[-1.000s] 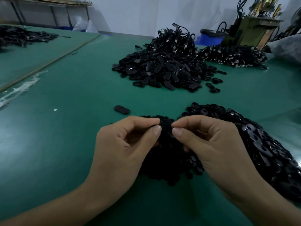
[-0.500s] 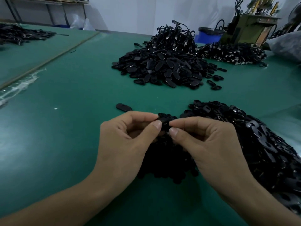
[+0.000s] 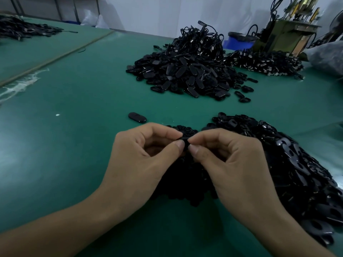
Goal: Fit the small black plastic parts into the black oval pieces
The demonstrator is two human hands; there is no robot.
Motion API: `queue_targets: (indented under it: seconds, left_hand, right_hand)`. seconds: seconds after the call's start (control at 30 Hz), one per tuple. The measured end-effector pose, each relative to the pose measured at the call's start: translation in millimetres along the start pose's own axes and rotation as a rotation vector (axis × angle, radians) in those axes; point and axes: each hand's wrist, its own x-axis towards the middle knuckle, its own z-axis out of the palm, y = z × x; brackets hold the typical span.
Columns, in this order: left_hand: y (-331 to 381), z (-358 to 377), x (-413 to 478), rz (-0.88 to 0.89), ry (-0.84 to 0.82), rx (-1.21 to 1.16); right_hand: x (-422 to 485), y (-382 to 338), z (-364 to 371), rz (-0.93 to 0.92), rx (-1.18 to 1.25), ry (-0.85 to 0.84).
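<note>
Left hand (image 3: 146, 154) and right hand (image 3: 228, 160) are meeting fingertip to fingertip, pinching one oval piece (image 3: 184, 139) above the near pile (image 3: 185, 175). Likely pressing an insert home; next needs firm, square pressure.

A green work table (image 3: 74, 145) runs back to a white wall (image 3: 148, 12) at 12 o'clock. At 1 o'clock an olive-green machine (image 3: 282, 36) hung with black cables stands beside a blue tub (image 3: 237, 43). A grey plastic sack (image 3: 326, 58) bulges in at 2 o'clock. White bags (image 3: 92, 20) sit at 11 o'clock, and what appears to be crumpled clear film (image 3: 20, 86) lies at 9 o'clock.
</note>
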Motion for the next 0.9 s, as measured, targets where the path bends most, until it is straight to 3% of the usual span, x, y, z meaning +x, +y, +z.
queue_targets:
  seconds: [0.37, 0.53, 0.7, 0.9]
  left_hand:
    - [-2.0, -0.2, -2.7, 0.102, -0.089, 0.208]
    - [-0.4, 1.6, -3.1, 0.169, -0.06, 0.337]
    - [-3.2, 0.5, -2.0, 0.159, -0.044, 0.271]
    - [-4.0, 0.2, -1.7, 0.16, -0.036, 0.254]
  right_hand:
    - [2.9, -2.9, -3.9, -0.005, -0.142, -0.013]
    - [-0.4, -5.5, 1.3, -0.117, -0.283, 0.027]
    - [-3.0, -10.2, 3.5, -0.257, -0.485, 0.079]
    - [-4.9, -12.6, 3.9, -0.315, -0.554, 0.111]
